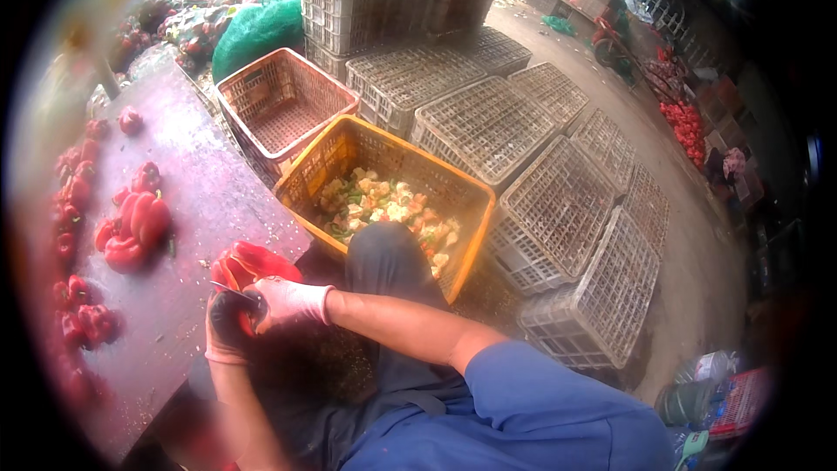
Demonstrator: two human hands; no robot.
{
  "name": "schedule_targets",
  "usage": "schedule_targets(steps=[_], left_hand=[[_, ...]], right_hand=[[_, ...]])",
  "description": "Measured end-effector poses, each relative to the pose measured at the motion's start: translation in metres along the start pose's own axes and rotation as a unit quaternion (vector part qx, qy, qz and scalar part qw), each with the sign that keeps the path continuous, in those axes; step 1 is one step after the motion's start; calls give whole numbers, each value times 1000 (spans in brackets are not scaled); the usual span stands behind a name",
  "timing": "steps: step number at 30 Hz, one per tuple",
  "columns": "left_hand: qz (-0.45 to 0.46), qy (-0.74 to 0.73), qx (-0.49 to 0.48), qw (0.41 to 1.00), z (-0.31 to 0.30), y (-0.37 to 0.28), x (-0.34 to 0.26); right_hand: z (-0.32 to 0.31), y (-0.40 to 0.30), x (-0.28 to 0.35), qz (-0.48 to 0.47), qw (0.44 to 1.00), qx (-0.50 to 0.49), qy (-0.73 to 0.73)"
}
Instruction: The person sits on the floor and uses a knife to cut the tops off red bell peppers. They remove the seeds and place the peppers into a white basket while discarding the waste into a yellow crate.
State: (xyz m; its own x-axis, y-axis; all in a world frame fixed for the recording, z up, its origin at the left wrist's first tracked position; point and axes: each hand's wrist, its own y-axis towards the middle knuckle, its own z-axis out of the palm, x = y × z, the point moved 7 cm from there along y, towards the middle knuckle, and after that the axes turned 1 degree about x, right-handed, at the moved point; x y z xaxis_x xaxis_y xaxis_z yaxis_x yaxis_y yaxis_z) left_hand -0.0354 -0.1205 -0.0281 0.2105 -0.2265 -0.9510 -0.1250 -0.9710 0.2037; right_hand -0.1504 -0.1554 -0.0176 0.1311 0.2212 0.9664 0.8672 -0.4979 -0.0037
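Note:
Both hands wear pink-and-white gloves and meet close together at the table's near edge. My left hand (229, 324), dark-coated on the palm side, is closed around a red bell pepper (246, 323), of which only a small part shows. A thin knife blade (229, 288) extends leftward from my right hand (284, 301) across the top of the left; its handle is hidden in the fingers. Just beyond the hands are cut red pepper pieces (261, 260); I cannot tell whether they touch the right glove.
Whole red peppers (140, 219) sit in a cluster and a row on the worktable (196, 176). A yellow crate (474, 242) by my knee holds pale pepper cores (386, 199). Behind it stands a reddish crate (288, 121). Upturned grey crates (490, 124) fill the right side; others are stacked high.

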Motion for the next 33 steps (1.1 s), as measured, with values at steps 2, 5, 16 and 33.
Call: schedule_targets(steps=[2, 5, 16, 33], left_hand=[[4, -123, -23, 992, -10, 0, 32], [-31, -237, -33, 971, -23, -13, 67], [-117, -641, -75, 754, -10, 13, 11], [-106, -534, -143, 826, -8, 14, 21]], right_hand=[[-2, 1, -3, 4, 999, -24, -22], [0, 6, -7, 16, 1000, -20, 18], [-29, -21, 13, 64, 949, -202, 233], [-37, -18, 27, -112, 951, -237, -167]])
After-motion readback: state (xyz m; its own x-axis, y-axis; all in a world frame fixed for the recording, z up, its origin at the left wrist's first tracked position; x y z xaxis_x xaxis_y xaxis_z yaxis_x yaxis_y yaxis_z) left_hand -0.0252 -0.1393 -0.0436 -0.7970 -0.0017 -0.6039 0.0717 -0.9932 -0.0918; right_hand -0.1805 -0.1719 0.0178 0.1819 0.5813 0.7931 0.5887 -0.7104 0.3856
